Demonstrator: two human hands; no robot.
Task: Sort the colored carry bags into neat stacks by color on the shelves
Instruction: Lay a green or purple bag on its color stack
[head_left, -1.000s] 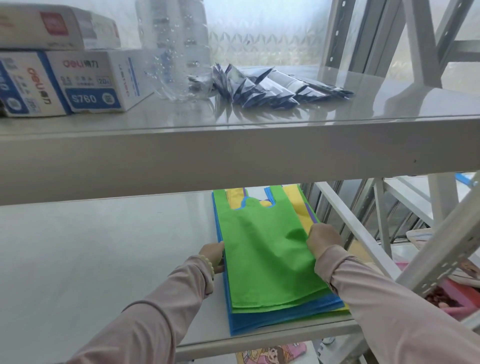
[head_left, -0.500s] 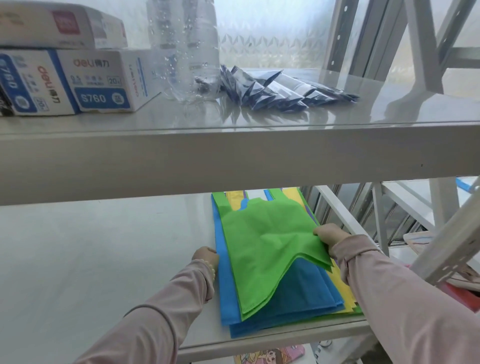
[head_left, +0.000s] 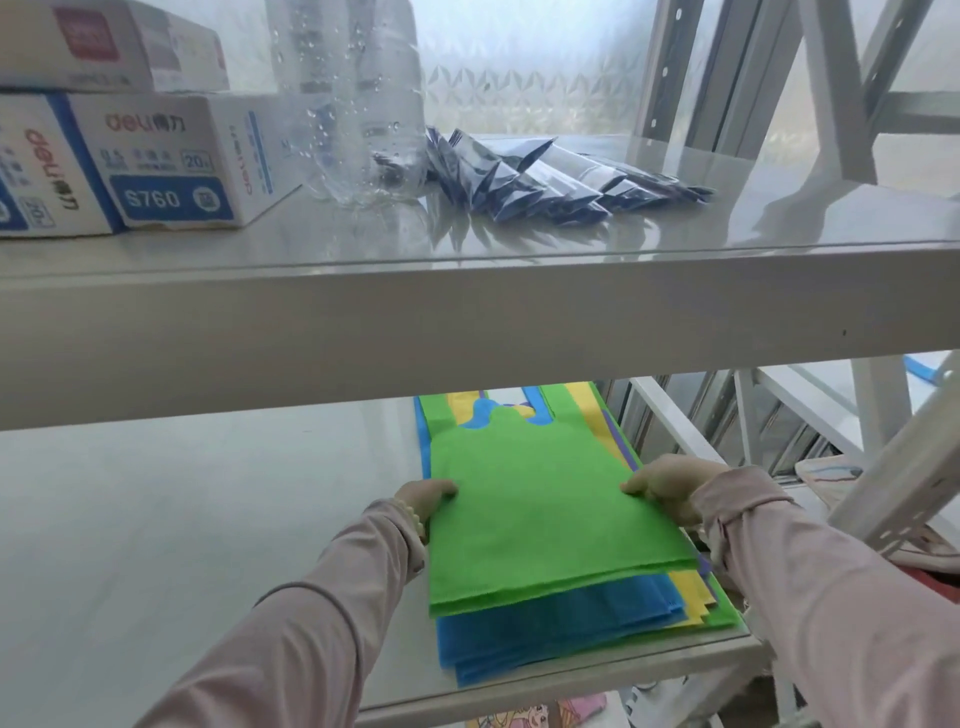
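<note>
Gripping the top green bag (head_left: 535, 519) by its two side edges, left hand (head_left: 423, 500) and right hand (head_left: 670, 491) each pinch the fabric, likely to lift it flat off the rest on the lower shelf (head_left: 182, 519). Beneath show at least two blue bags (head_left: 545, 634), one yellow bag (head_left: 688, 597); fuller count unclear.
</note>
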